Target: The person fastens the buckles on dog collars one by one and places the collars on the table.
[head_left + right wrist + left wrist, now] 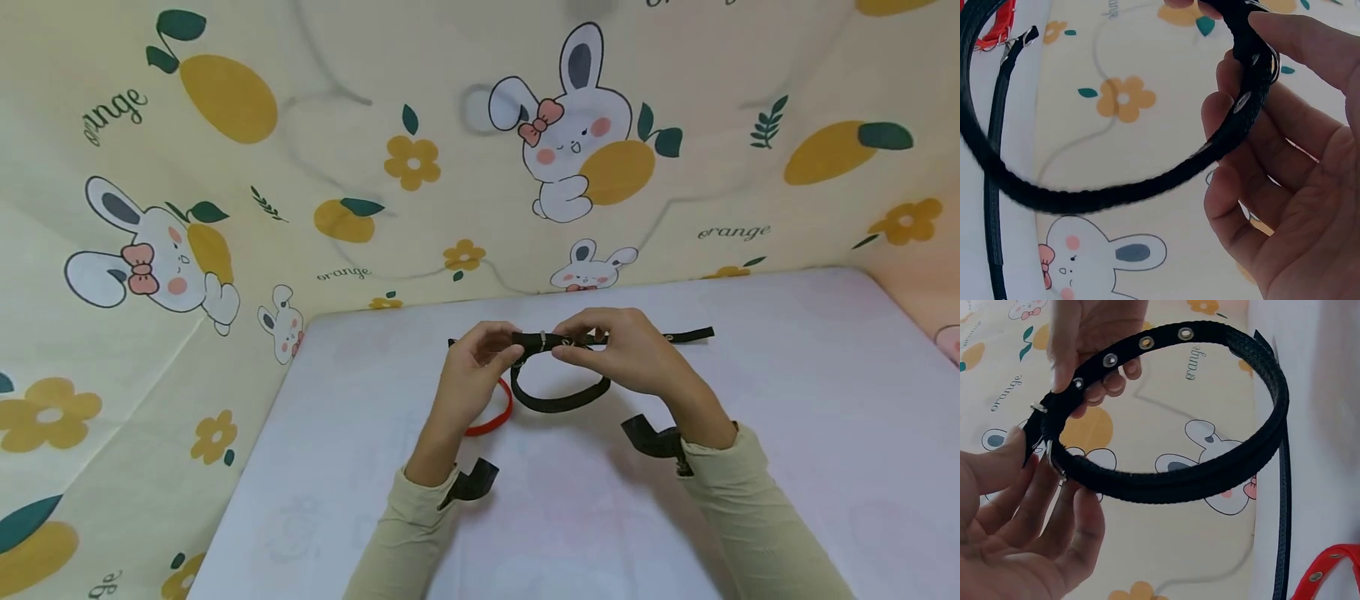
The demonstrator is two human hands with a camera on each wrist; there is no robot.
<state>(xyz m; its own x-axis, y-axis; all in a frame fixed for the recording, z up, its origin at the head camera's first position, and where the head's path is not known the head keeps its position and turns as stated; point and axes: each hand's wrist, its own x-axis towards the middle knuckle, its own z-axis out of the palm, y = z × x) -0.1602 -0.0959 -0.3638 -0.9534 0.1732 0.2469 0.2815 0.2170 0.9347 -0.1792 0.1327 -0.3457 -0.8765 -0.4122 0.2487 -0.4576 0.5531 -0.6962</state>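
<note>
A black collar with metal-rimmed holes is bent into a loop and held up above the table. My left hand pinches it at the buckle end, where a metal buckle shows in the left wrist view. With thumb and fingers, my right hand grips the strap beside the buckle, near the holes. The strap appears threaded at the buckle; the fingers partly hide how. On the table behind lies a second black strap. A red collar lies next to my left hand, partly covered by it.
The white tabletop reaches back to a wall covering printed with rabbits and oranges. Black bands stick out from both sleeve cuffs.
</note>
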